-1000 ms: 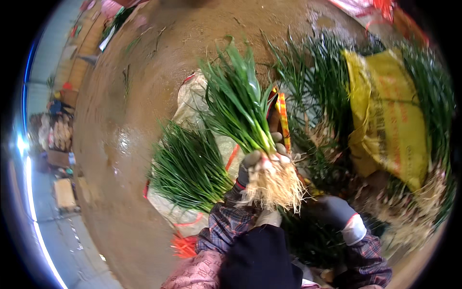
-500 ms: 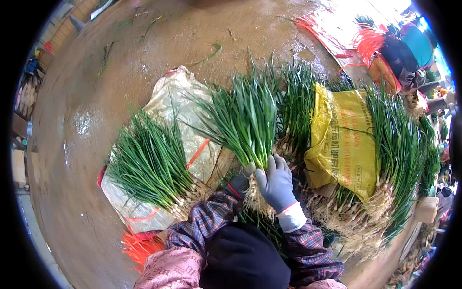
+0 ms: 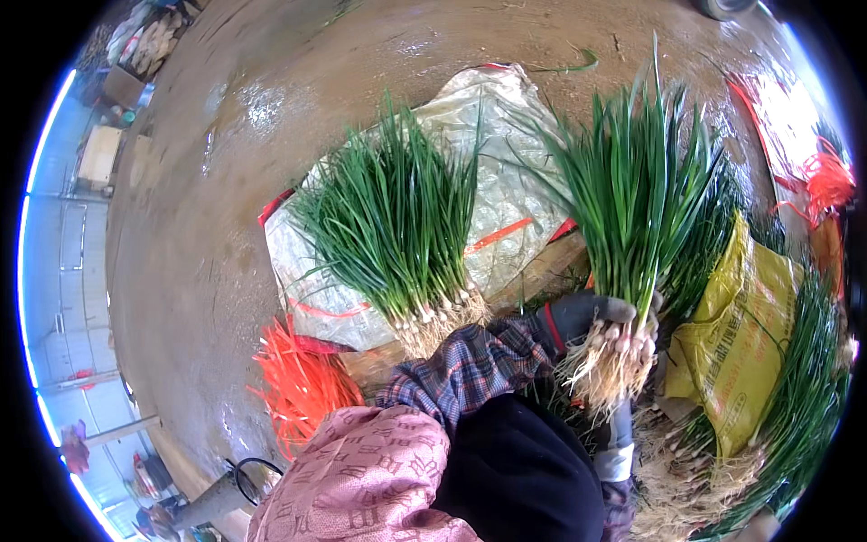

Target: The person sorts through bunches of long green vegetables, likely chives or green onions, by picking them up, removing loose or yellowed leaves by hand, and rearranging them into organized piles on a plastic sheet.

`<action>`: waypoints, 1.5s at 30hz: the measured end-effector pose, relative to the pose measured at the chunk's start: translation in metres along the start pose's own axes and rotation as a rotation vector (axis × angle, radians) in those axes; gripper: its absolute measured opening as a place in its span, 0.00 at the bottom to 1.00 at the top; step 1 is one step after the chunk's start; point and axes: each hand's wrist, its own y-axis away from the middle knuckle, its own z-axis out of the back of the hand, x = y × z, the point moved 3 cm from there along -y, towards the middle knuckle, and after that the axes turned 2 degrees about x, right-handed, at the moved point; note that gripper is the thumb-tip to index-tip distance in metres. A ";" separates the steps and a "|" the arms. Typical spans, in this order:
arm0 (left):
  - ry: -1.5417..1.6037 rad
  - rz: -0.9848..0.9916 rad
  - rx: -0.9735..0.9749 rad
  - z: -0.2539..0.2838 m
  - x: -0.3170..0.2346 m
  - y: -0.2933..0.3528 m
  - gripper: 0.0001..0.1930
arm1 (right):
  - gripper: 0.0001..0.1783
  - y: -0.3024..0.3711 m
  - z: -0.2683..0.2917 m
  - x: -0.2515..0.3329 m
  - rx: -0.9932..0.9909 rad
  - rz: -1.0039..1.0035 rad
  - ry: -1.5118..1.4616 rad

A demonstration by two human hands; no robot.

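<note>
A bunch of green garlic (image 3: 632,199), with long green leaves, small whitish bulbs and pale stringy roots, stands upright in front of me. My left hand (image 3: 589,313), in a grey glove, is closed around the lower stems from the left, just above the bulbs. From below, my right hand (image 3: 620,426) reaches up behind the roots in a grey glove. Its fingertips show at the right side of the stems, while the palm is hidden. Left of my hands, a larger pile of green garlic (image 3: 397,226) lies on a whitish plastic sack (image 3: 506,108), roots toward me.
Orange-red plastic strips (image 3: 302,379) lie in a heap at the sack's near left corner. To the right, a yellow woven bag (image 3: 745,348) rests over more green garlic (image 3: 804,388). Wet brown floor (image 3: 194,271) stretches beyond the sack.
The view has swung left, so the pile and sack appear farther right. The held bunch shows more of its bulbs and roots. My right hand has moved from the front of the stems to behind them.
</note>
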 end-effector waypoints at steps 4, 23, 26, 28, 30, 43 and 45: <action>-0.354 -0.099 0.070 -0.018 -0.059 -0.011 0.30 | 0.08 0.048 -0.047 -0.019 0.028 -0.691 -1.026; -0.332 -0.120 -1.112 0.184 -0.038 0.285 0.17 | 0.15 -0.124 -0.005 0.098 0.184 -0.342 -1.020; -0.423 -0.082 -1.063 0.163 -0.050 0.280 0.16 | 0.18 -0.152 -0.023 0.119 0.065 -0.166 -0.890; -0.507 -0.111 -1.104 0.162 -0.049 0.269 0.17 | 0.24 -0.174 -0.043 0.127 0.026 -0.058 -0.752; -0.401 -0.105 -1.138 0.157 -0.042 0.263 0.17 | 0.28 -0.190 -0.050 0.147 0.061 0.056 -0.667; -0.722 -0.300 -1.513 0.072 -0.052 0.282 0.18 | 0.30 -0.215 -0.067 0.181 0.149 0.223 -0.239; -1.436 -0.229 -1.509 0.030 -0.071 0.270 0.26 | 0.30 -0.221 -0.065 0.183 0.231 0.209 -0.152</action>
